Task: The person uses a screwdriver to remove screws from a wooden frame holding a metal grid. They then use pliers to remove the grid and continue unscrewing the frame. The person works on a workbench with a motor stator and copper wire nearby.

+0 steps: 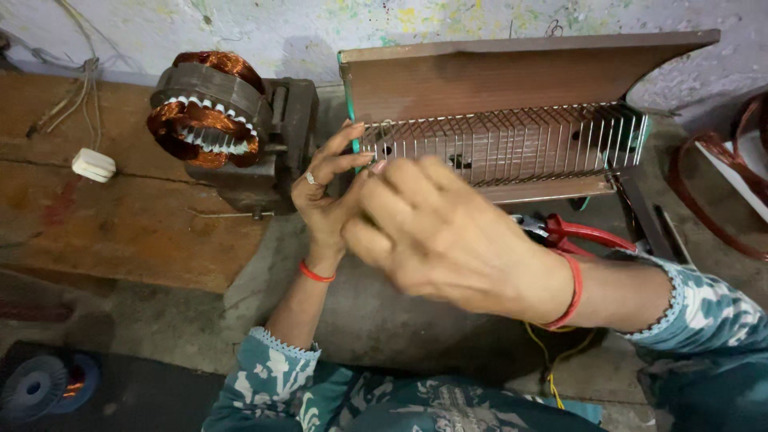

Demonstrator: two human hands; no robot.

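A brown wooden winding frame point(512, 76) with a row of thin metal pins point(528, 144) stands in front of me. My left hand point(324, 188), wearing a ring and a red thread at the wrist, has its fingers spread against the frame's left end. My right hand point(436, 236), blurred by motion, is loosely curled just in front of the pins, fingertips near my left hand. Whether thin wire runs between the fingers cannot be made out. A motor stator point(212, 112) with copper windings sits to the left.
A wooden bench point(120, 224) lies left, with a white switch point(94, 165) and cords on it. Red-handled pliers point(580, 234) rest below the frame. Copper wire coils point(712, 208) lie at the right. A blue spool point(36, 388) sits bottom left.
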